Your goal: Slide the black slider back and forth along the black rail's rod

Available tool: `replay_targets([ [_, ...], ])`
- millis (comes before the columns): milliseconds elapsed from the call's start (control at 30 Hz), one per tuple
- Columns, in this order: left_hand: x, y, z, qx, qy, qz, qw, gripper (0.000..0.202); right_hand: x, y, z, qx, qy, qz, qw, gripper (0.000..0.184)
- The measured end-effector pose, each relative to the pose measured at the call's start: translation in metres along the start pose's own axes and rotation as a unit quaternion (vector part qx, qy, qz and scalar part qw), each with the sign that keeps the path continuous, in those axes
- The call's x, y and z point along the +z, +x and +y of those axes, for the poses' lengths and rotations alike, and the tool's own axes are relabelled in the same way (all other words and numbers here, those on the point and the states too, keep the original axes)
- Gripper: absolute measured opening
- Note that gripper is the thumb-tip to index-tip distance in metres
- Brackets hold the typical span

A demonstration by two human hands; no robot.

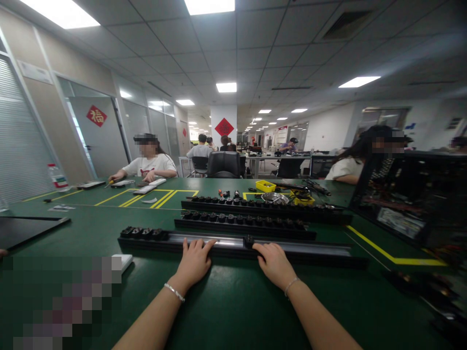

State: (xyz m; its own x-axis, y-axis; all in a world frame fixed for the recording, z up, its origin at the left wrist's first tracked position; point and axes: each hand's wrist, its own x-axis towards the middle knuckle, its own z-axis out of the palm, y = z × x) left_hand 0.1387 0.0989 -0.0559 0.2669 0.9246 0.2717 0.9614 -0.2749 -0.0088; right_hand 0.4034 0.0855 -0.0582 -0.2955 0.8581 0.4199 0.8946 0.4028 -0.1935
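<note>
A long black power track rail [314,249] with a pale metal inner channel lies crosswise on the green table. My left hand [195,260] rests on the rail's near edge with its fingers spread, holding nothing. Along the channel, a small black socket module [249,241] sits near the middle. My right hand [275,262] has its fingers bent in at the module's right side, touching it; the far side of that grip is hidden. Several similar black modules [146,234] stand in a row at the rail's left end.
Behind lie two more rails [241,223] filled with modules. Farther back are a yellow bin [265,186], a metal dish [275,198] and dark cables [317,187]. A black open case [401,194] stands at right. One co-worker [155,163] sits across, another at right.
</note>
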Motion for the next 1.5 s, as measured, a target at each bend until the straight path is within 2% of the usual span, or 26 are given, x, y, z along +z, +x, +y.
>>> replay_targets([
  [300, 0.003, 0.0, -0.001, 0.009, -0.006, 0.022, 1.0, 0.055, 0.0, 0.0, 0.003, -0.003, 0.005, -0.003, 1.0, 0.034],
  [667, 0.001, 0.0, 0.0, 0.002, 0.001, 0.003, 1.0, 0.055, 0.0, 0.0, 0.003, -0.003, -0.012, -0.008, 1.0, 0.035],
  [900, 0.005, -0.001, -0.002, 0.007, -0.015, 0.024, 1.0, 0.055, -0.007, -0.002, 0.001, 0.003, -0.022, -0.022, 1.0, 0.036],
  [1067, 0.004, -0.001, -0.001, 0.002, -0.005, 0.019, 1.0, 0.055, -0.009, -0.002, -0.001, 0.004, -0.03, -0.021, 0.999, 0.036],
  [1500, 0.008, -0.002, -0.004, 0.016, -0.026, 0.041, 0.999, 0.057, -0.005, -0.002, 0.005, 0.002, -0.004, -0.016, 1.0, 0.036],
])
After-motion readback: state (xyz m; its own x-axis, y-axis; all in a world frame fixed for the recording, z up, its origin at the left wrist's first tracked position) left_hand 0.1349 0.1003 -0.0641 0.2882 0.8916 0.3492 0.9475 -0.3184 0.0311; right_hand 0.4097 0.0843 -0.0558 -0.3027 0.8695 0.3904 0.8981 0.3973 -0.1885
